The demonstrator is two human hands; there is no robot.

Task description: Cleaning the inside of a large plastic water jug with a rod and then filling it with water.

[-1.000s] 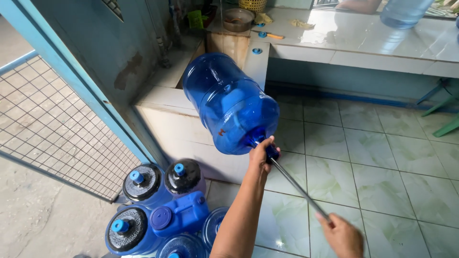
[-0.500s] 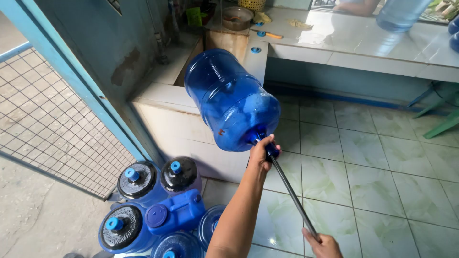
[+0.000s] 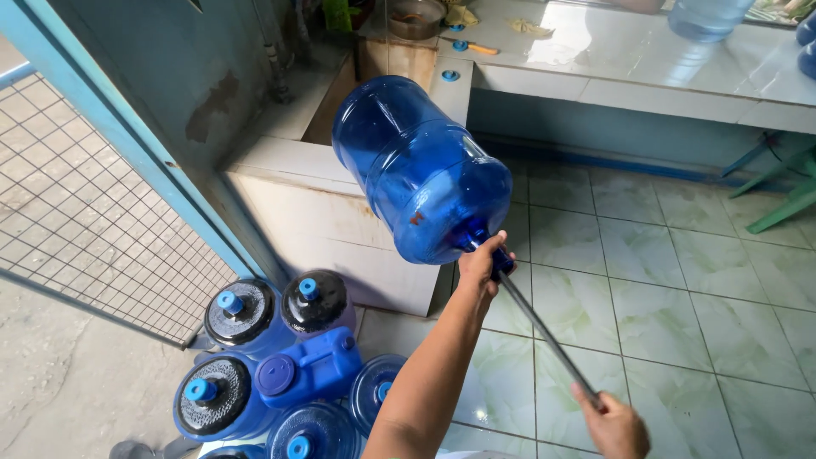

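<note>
Holding the big blue jug (image 3: 421,170) up by its neck, left hand (image 3: 483,265) has a closed grip there while right hand (image 3: 614,423) is wrapped around the far end of a metal rod (image 3: 548,340) pushed into the mouth. Risk: the tilted jug could slip off the rod and drop onto the capped bottles (image 3: 280,357) below-left of it. Tiled floor (image 3: 680,280) right of the jug is open; the concrete basin edge (image 3: 340,229) sits close behind.

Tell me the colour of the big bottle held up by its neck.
Translucent blue big bottle, seen best in the head view.
</note>
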